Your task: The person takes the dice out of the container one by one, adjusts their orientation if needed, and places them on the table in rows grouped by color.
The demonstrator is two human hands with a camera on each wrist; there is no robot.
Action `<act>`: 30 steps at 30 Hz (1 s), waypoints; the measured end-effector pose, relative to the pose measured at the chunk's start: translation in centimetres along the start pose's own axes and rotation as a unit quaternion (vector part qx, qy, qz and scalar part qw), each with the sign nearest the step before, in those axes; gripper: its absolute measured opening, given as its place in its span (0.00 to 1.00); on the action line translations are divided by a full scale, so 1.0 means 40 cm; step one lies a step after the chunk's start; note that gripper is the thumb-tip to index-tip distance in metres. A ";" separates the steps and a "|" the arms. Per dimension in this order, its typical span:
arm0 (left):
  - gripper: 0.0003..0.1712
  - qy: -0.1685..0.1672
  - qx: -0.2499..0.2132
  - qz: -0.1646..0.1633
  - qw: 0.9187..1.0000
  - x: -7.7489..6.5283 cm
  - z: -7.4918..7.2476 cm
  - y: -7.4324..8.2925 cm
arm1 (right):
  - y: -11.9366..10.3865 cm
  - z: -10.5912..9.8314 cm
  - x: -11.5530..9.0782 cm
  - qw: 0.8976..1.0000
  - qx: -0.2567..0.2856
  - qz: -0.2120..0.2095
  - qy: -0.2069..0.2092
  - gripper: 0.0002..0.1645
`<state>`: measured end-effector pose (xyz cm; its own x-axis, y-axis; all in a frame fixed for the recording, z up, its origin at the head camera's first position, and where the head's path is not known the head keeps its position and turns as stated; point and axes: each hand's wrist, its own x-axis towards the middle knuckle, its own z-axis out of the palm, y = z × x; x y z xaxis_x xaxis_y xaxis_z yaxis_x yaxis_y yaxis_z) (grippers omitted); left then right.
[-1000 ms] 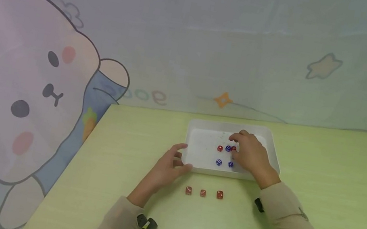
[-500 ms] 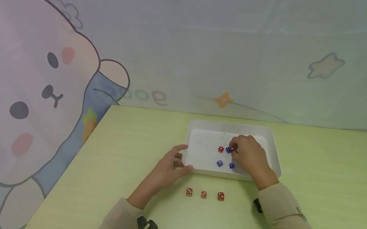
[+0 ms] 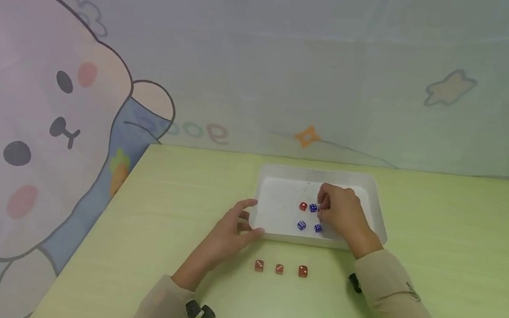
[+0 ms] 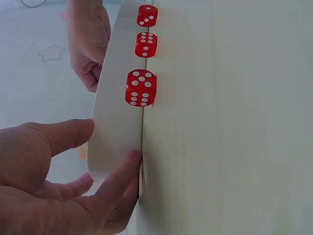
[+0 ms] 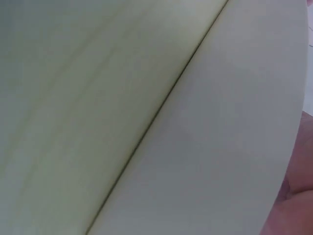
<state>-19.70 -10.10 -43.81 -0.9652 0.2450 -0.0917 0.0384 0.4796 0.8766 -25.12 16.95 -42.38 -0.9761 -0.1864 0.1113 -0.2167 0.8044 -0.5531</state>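
My left hand [image 3: 228, 234] holds the near left corner of a shallow white tray [image 3: 306, 240], thumb at the front wall and fingers along the left side. Inside the tray, my right hand [image 3: 340, 208] pinches a red die, mostly hidden behind the fingertips. Just left of those fingers lie a blue die [image 3: 313, 208] and another red die [image 3: 303, 206]. Two more blue dice, a left one [image 3: 301, 225] and a right one [image 3: 318, 228], sit nearer the front wall. The right wrist view shows mainly the tray's outer wall [image 5: 210, 122], with part of the hand beyond its rim.
In front of the tray, three red dice stand in a row on the pale green table [image 3: 176, 196]: a left one [image 3: 259, 265], a middle one [image 3: 279, 268] and a right one [image 3: 303, 271]. A printed cloth [image 3: 260, 69] hangs behind the table.
My right thumb and fingers have come together over the red die beside the blue one, covering most of it. The left hand stays at the tray corner. The head view shifts slightly.
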 end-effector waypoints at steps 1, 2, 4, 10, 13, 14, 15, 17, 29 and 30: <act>0.40 0.000 0.000 -0.001 1.000 -0.001 -0.001 0.000 | -0.001 0.000 0.000 1.000 0.000 -0.002 -0.001 0.10; 0.40 -0.001 0.002 -0.002 1.000 -0.001 -0.001 -0.001 | -0.001 0.001 0.000 1.000 -0.001 -0.001 -0.001 0.10; 0.40 0.000 0.005 -0.004 1.000 -0.001 -0.001 -0.002 | -0.005 0.003 0.001 1.000 -0.006 -0.001 0.001 0.11; 0.41 -0.003 0.006 -0.007 1.000 0.005 -0.006 -0.002 | -0.028 0.012 0.006 1.000 -0.029 0.008 0.011 0.11; 0.41 -0.004 0.002 -0.006 1.000 0.008 -0.009 -0.002 | -0.038 0.020 0.010 0.999 -0.043 0.013 0.014 0.11; 0.41 -0.004 0.001 -0.007 1.000 0.009 -0.009 -0.003 | -0.041 0.022 0.011 0.999 -0.050 0.013 0.015 0.10; 0.40 -0.004 0.001 -0.005 1.000 0.010 -0.010 -0.003 | -0.042 0.025 0.011 0.998 -0.057 0.012 0.016 0.10; 0.40 -0.003 -0.003 -0.005 1.000 0.013 -0.009 -0.004 | -0.042 0.029 0.012 0.997 -0.074 0.007 0.021 0.09; 0.40 -0.006 -0.007 0.007 1.000 0.019 -0.026 -0.011 | -0.040 0.033 0.006 0.997 -0.063 -0.029 0.022 0.11; 0.40 -0.004 -0.008 0.006 1.000 0.019 -0.029 -0.012 | -0.042 0.032 0.006 0.998 -0.057 -0.035 0.018 0.12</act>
<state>-20.75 -11.13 -43.76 -0.9626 0.2572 -0.0849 0.0458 0.4633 0.8850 -24.98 14.82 -42.49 -0.9581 -0.2248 0.1773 -0.2818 0.8495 -0.4461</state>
